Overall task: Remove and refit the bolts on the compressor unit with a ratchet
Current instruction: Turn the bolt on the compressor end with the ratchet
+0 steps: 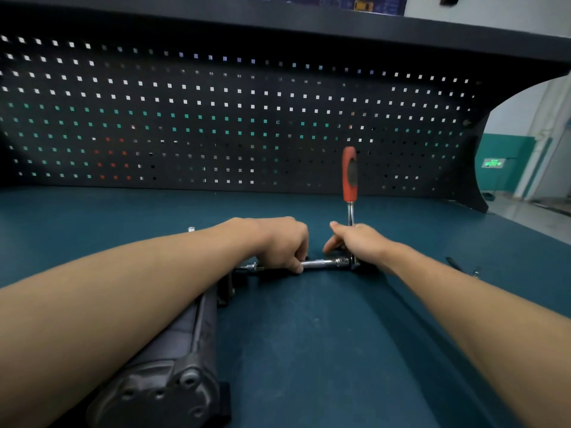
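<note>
The left forearm covers much of the compressor unit, the right hand the ratchet head.

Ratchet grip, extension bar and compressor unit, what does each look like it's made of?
The ratchet grip: likely rubber or plastic, matte red with a black inset. The extension bar: steel, probably chrome-plated, bright mirror-like highlights. The compressor unit: seemingly cast metal, dull dark grey, rough surface, moulded bolt bosses.

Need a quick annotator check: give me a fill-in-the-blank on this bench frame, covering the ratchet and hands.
1. The ratchet has a ___ handle.
2. The chrome extension bar is gripped by the ___.
3. The compressor unit lies under the ___ forearm.
Missing: red; left hand; left.
</note>
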{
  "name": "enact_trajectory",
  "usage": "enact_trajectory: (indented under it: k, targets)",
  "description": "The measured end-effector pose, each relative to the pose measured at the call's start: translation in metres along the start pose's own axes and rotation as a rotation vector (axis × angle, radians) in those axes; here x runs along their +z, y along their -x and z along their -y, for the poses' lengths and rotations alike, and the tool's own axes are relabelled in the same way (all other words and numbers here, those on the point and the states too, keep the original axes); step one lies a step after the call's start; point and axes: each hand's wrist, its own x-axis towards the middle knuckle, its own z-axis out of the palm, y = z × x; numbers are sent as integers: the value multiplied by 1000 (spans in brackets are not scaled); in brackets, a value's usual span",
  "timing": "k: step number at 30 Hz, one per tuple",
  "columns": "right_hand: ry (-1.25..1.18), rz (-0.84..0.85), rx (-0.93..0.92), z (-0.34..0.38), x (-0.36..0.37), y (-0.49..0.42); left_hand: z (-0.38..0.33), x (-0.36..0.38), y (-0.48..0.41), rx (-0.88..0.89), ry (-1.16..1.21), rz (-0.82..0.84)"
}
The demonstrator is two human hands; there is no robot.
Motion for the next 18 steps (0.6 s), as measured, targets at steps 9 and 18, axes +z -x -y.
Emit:
enact_trajectory:
  k: [9,18]
  targets:
    - [18,-115,-41,-6,12,-21,6,3,-6,15,14,-36]
    - [-9,-136,-192,-21,8,10,8,5,-2,-36,36,-44]
